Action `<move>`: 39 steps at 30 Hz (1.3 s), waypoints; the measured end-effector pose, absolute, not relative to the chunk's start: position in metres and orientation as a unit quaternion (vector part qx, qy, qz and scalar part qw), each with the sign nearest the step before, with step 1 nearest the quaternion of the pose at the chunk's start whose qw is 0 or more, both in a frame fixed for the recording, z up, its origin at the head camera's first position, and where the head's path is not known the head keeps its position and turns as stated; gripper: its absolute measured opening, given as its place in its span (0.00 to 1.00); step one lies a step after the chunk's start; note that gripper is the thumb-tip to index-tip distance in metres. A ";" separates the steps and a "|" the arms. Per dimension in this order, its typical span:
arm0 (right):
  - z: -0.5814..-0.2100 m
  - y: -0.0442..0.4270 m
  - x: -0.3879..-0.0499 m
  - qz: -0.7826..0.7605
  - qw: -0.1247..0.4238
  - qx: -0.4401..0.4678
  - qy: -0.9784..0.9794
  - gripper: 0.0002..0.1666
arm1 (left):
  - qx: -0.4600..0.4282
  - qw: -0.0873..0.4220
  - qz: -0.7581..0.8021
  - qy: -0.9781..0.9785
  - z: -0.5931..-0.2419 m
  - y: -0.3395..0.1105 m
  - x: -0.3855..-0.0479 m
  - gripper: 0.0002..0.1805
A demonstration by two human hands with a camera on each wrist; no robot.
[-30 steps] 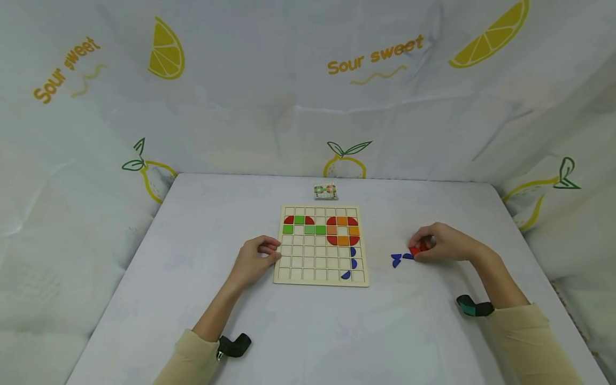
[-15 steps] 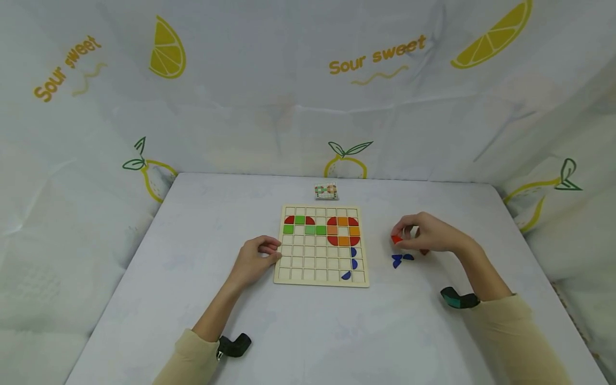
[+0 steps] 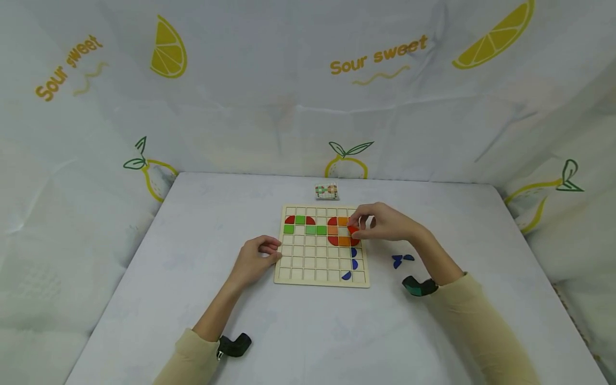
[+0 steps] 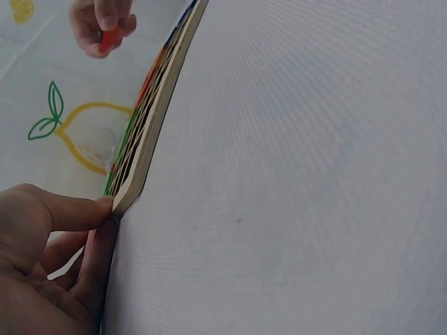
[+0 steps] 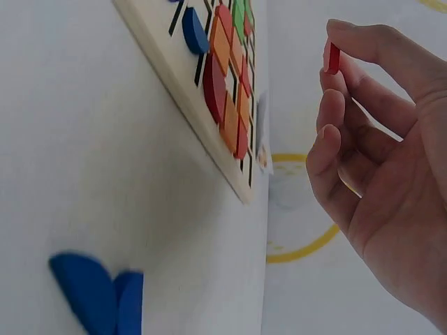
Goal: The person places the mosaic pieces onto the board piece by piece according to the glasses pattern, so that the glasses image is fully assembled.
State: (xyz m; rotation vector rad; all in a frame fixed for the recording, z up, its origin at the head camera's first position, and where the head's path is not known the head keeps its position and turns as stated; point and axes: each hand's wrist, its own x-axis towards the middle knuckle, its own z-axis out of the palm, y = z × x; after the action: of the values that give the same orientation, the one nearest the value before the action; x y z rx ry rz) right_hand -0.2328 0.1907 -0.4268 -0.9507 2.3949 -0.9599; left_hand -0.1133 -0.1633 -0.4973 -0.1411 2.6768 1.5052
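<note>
Fingers of the right hand (image 3: 385, 222) are clamped on a red piece (image 5: 333, 59), thumb on one side and forefinger on the other, seemingly at opposite edges, while the others bend loosely beside them. Beneath these fingertips, apart from them, lies the far right part of the board (image 3: 309, 262), with red and orange pieces (image 3: 344, 241) set in a ring. The red piece looks like painted wood: likely very light, stiff and hard to damage, though smooth paint may let it slip or spin if squeezed off-centre. Being thin, it should be best taken by its rim, leaving the underside uncovered. Left hand (image 3: 253, 259): fingers a little apart, tips touching the board's left edge, where light contact is probably enough to steady so flat and rigid a thing. Loose blue pieces (image 3: 397, 261) lie on the counter (image 3: 313, 331), right of the right fingers and nearer the person; lying flat, each probably calls for fingertips on its edges. Beyond and left of the right fingers sits a small card (image 3: 326, 191).
</note>
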 end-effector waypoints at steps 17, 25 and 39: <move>-0.441 0.071 -0.245 -0.282 0.260 -0.427 0.819 0.13 | -0.041 0.038 0.492 0.869 -0.498 -0.165 -0.114 0.13; -0.447 0.033 -0.245 -0.217 0.264 -0.466 0.816 0.10 | -0.027 0.036 0.500 0.865 -0.498 -0.167 -0.115 0.12; -0.449 0.030 -0.242 -0.199 0.232 -0.491 0.816 0.10 | -0.029 0.036 0.501 0.864 -0.497 -0.166 -0.115 0.13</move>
State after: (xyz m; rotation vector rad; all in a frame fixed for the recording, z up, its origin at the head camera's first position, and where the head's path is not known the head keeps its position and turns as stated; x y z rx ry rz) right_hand -0.2416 0.0295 -0.4491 -1.3497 2.2409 -0.5467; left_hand -0.1151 -0.1663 -0.4967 -0.0892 2.6552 1.5386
